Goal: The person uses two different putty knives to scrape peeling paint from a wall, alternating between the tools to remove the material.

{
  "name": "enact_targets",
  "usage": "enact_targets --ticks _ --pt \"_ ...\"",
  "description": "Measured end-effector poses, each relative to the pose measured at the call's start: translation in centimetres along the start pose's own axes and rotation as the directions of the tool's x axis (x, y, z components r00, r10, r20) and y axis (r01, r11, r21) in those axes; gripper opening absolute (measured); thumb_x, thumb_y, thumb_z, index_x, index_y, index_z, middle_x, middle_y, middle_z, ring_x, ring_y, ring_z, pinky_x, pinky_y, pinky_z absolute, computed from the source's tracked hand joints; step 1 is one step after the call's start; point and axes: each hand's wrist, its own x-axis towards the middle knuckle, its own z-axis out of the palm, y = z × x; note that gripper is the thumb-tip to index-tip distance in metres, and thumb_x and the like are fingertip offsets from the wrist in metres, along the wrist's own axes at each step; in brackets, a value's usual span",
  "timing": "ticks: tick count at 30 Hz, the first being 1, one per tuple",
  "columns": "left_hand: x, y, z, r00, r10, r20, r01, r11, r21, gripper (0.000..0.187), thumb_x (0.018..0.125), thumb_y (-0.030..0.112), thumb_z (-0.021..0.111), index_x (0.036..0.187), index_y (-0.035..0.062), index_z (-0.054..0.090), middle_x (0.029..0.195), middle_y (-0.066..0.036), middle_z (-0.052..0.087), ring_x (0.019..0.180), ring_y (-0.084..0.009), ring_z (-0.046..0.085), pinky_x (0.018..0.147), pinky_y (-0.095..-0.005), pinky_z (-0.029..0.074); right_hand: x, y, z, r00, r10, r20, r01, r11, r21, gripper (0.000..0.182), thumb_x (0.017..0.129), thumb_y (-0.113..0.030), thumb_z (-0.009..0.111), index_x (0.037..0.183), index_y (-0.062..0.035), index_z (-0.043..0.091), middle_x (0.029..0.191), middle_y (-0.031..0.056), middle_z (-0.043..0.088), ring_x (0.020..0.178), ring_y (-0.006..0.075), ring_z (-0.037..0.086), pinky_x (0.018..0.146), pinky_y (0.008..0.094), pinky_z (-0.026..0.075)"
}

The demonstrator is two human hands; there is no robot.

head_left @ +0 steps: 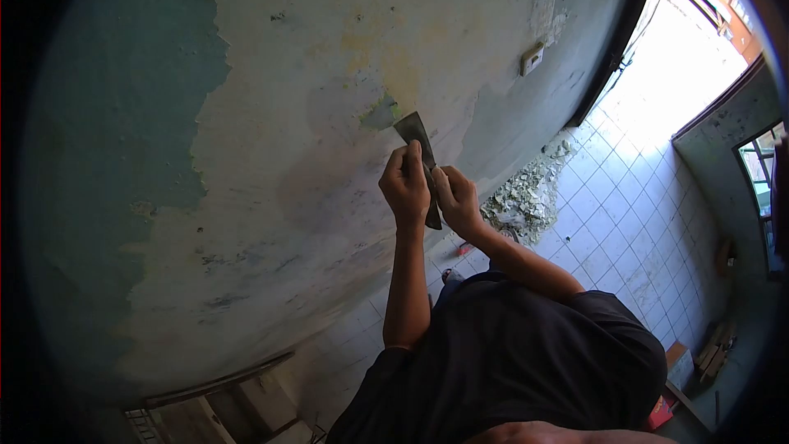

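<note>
A dark, wide-bladed scraper (411, 129) is held in both hands, its blade angled up towards the wall (329, 156). My left hand (407, 187) is closed on it just below the blade, with a finger laid along the metal. From the other side, my right hand (457, 197) grips the handle, whose end sticks out below the hands. Just beyond the blade's edge lies a small grey-green patch of old paint (380, 113) with ragged, yellowish edges. Bare, stained plaster surrounds it.
Blue-green paint (123, 115) covers the wall's left part. A switch (532, 59) is mounted further right. Paint flakes (526, 197) are heaped on the tiled floor (612, 205) at the wall's foot. Wooden furniture (238, 411) stands lower left; a bright doorway (682, 49) opens upper right.
</note>
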Motion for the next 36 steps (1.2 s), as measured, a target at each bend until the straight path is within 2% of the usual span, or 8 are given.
enact_targets --ticks 5,18,20,23,27,30,32,36 --pt "0.3 0.0 -0.1 0.999 0.046 -0.013 -0.046 0.999 0.014 0.027 0.102 0.022 0.065 0.086 0.0001 0.068 0.068 -0.008 0.065 0.059 -0.0143 0.055 0.057 -0.0331 0.046 -0.3 0.4 0.7 0.996 0.091 0.018 -0.093 0.991 0.092 0.032 0.107 -0.022 0.054 0.087 0.0017 0.061 0.063 -0.0003 0.053 0.059 0.0062 0.048 0.052 0.0294 0.04" --pt "0.8 0.6 0.3 0.999 -0.004 -0.033 0.005 1.0 0.024 0.029 0.101 0.023 0.066 0.083 0.0003 0.067 0.067 -0.011 0.065 0.056 -0.0181 0.056 0.056 -0.0354 0.046 0.4 0.2 0.8 0.998 0.027 -0.048 -0.027 1.0 0.014 0.029 0.105 -0.021 0.056 0.092 0.004 0.063 0.069 -0.001 0.056 0.065 0.0043 0.049 0.054 0.0277 0.042" --pt "0.8 1.3 0.4 0.998 0.038 -0.057 -0.035 0.998 0.053 0.029 0.101 0.023 0.065 0.084 0.0 0.067 0.068 -0.011 0.066 0.057 -0.0194 0.058 0.056 -0.036 0.046 0.4 -0.6 0.5 0.996 0.085 -0.006 -0.084 0.989 0.124 0.032 0.105 -0.023 0.058 0.086 0.0032 0.062 0.061 0.0038 0.051 0.062 0.0071 0.046 0.055 0.0319 0.041" --pt "2.3 2.8 0.3 0.988 0.137 -0.071 -0.129 0.985 0.11 0.028 0.101 0.023 0.065 0.085 -0.0003 0.067 0.069 -0.012 0.066 0.057 -0.0202 0.059 0.057 -0.0362 0.046 1.7 -1.7 0.9 0.998 0.052 0.029 -0.058 0.958 0.279 0.033 0.105 -0.022 0.056 0.085 0.0029 0.061 0.062 0.0011 0.051 0.063 0.0061 0.046 0.054 0.0306 0.041" --pt "5.1 7.4 -0.4 0.989 0.111 -0.094 -0.111 0.994 0.011 0.028 0.101 0.023 0.065 0.086 -0.0003 0.067 0.069 -0.013 0.066 0.057 -0.0233 0.059 0.057 -0.0364 0.047 4.0 -7.2 0.4 0.994 -0.104 -0.04 0.108 0.987 0.122 0.032 0.106 -0.022 0.055 0.087 0.0034 0.061 0.063 0.0009 0.051 0.064 0.0058 0.045 0.055 0.0308 0.041" --pt "3.5 5.7 -0.5 0.985 0.158 -0.062 -0.151 0.983 0.106 0.028 0.101 0.024 0.065 0.086 0.0001 0.067 0.069 -0.014 0.066 0.058 -0.0241 0.06 0.058 -0.0367 0.047 2.6 -3.5 0.0 0.995 -0.095 -0.021 0.096 0.992 0.087 0.033 0.105 -0.023 0.056 0.088 0.004 0.062 0.062 0.0022 0.052 0.062 0.006 0.044 0.053 0.0314 0.04" --pt "1.6 3.3 -0.4 0.999 0.05 -0.012 -0.049 0.997 0.063 0.029 0.101 0.025 0.065 0.086 0.0004 0.067 0.07 -0.013 0.066 0.058 -0.0244 0.06 0.058 -0.0371 0.047 1.0 -1.7 0.2 1.0 -0.009 -0.007 0.01 0.998 0.06 0.032 0.105 -0.024 0.057 0.09 0.0041 0.062 0.062 0.0035 0.049 0.061 0.0064 0.045 0.053 0.032 0.039" --pt "0.3 0.8 -0.7 1.0 0.017 0.01 -0.017 0.995 0.095 0.03 0.102 0.026 0.065 0.086 0.0005 0.067 0.07 -0.012 0.066 0.06 -0.0214 0.06 0.059 -0.0365 0.048 -0.6 -0.2 0.6 0.998 0.06 0.021 -0.061 0.996 0.064 0.031 0.105 -0.024 0.056 0.092 0.0039 0.062 0.062 0.0059 0.051 0.06 0.0077 0.046 0.053 0.0324 0.04"
